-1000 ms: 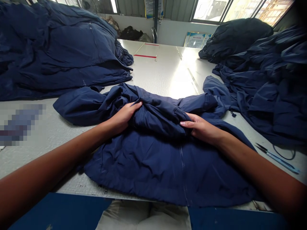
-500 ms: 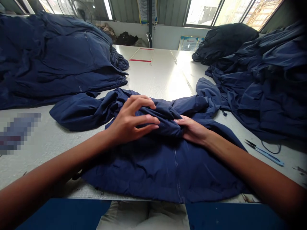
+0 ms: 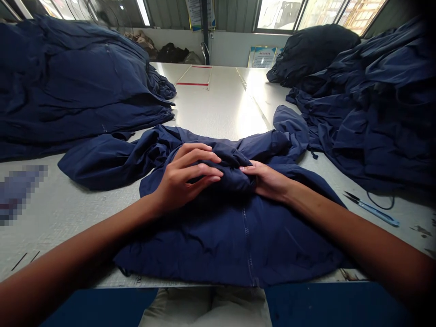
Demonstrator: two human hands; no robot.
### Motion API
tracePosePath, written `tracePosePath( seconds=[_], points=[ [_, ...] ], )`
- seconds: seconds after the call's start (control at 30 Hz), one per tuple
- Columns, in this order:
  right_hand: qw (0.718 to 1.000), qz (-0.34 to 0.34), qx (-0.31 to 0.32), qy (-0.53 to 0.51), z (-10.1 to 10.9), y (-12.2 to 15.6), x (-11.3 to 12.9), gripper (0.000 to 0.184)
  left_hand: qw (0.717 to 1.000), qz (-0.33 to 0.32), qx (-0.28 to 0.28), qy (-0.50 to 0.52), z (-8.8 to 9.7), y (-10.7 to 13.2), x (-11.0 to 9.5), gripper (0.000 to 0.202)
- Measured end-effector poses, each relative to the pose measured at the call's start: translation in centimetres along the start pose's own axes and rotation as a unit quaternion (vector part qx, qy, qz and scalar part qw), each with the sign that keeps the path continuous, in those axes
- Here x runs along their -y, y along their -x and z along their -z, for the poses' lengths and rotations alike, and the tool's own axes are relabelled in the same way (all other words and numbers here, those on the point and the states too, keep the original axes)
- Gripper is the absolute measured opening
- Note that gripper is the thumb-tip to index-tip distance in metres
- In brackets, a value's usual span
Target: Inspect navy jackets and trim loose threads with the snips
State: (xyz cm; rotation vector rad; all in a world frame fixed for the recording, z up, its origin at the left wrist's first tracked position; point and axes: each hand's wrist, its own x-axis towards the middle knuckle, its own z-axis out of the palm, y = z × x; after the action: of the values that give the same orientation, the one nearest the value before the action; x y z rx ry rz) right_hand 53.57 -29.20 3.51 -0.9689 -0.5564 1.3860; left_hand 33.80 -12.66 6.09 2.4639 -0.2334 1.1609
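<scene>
A navy blue jacket [image 3: 221, 236] lies spread on the white table [image 3: 218, 104] in front of me, zipper running down its middle, sleeves stretched out to both sides. Its upper part is bunched into a lump [image 3: 231, 170] between my hands. My left hand [image 3: 185, 175] rests on the left side of that lump with its fingers apart and slightly curled over the cloth. My right hand [image 3: 267, 180] presses against the lump's right side, fingers together and partly tucked under the folds.
A tall stack of navy garments [image 3: 78, 86] fills the table's left. A looser heap of navy garments [image 3: 368, 104] covers the right. Small blue-handled scissors [image 3: 371, 209] lie at the right, by a dark cord. Red tape marks [image 3: 192, 83] lie on the far table.
My left hand has moved right and risen onto the bunched cloth, fingers spreading. My right hand has pushed the cloth inward, so the lump is tighter and the hands are closer.
</scene>
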Motion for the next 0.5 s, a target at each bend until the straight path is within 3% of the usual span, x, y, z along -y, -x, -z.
tracePosePath(
  seconds=[0.1, 0.2, 0.3, 0.4, 0.47, 0.5],
  points=[
    [1.0, 0.0, 0.002, 0.008, 0.0, 0.0, 0.0, 0.029, 0.999, 0.031, -0.038, 0.009, 1.1, -0.3, -0.5, 0.009],
    [1.0, -0.002, -0.002, 0.017, -0.1, 0.0, 0.1, 0.028, 0.999, 0.036, -0.004, 0.04, 2.0, -1.4, -2.1, 0.011],
    [1.0, 0.0, -0.007, 0.029, -0.2, 0.1, 0.1, 0.027, 0.99, -0.043, 0.088, 0.105, 1.6, -2.2, -6.0, 0.015],
    [0.999, 0.004, -0.011, 0.031, -0.2, 0.0, 0.1, 0.027, 0.95, -0.127, 0.241, 0.153, -0.3, -1.3, -10.9, 0.023],
    [1.0, 0.005, -0.011, 0.027, -0.1, -0.2, 0.0, 0.027, 0.93, -0.131, 0.305, 0.158, -1.7, 0.3, -13.5, 0.028],
    [1.0, 0.006, -0.009, 0.025, -0.1, -0.2, -0.1, 0.028, 0.931, -0.114, 0.311, 0.152, -2.3, 1.2, -14.4, 0.028]
  ],
)
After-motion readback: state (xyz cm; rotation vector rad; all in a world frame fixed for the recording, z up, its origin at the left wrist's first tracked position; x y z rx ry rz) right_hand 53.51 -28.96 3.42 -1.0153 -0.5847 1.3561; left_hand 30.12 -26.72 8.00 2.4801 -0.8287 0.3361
